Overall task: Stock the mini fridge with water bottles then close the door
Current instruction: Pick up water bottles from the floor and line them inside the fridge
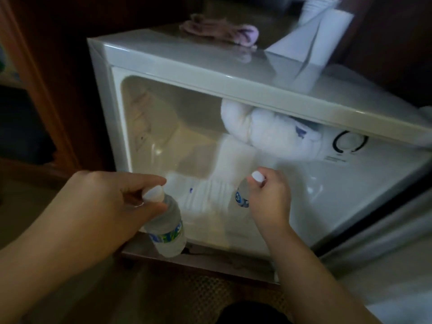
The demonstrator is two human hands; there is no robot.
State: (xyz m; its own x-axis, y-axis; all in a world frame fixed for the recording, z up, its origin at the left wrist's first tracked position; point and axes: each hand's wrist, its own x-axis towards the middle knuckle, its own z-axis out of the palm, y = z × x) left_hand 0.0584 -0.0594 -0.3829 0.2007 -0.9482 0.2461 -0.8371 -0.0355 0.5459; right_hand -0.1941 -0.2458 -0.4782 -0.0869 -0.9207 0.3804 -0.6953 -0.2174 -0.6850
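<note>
The white mini fridge (210, 73) stands open in front of me, its lit cavity facing the camera. My left hand (109, 206) grips a clear water bottle (167, 230) by its neck, just in front of the fridge's lower left edge. My right hand (268, 197) holds a second water bottle (240, 198) by its white cap, inside the fridge opening near the floor of the cavity. Most of this bottle is hidden behind the hand. A lump of white frost (268, 132) bulges under the top of the cavity.
A thermostat dial (349, 141) sits at the right inside wall. On top of the fridge lie a pink cloth (222, 29) and a white paper roll (311, 40). The open door (378, 230) extends at lower right. Dark wood panels flank the fridge.
</note>
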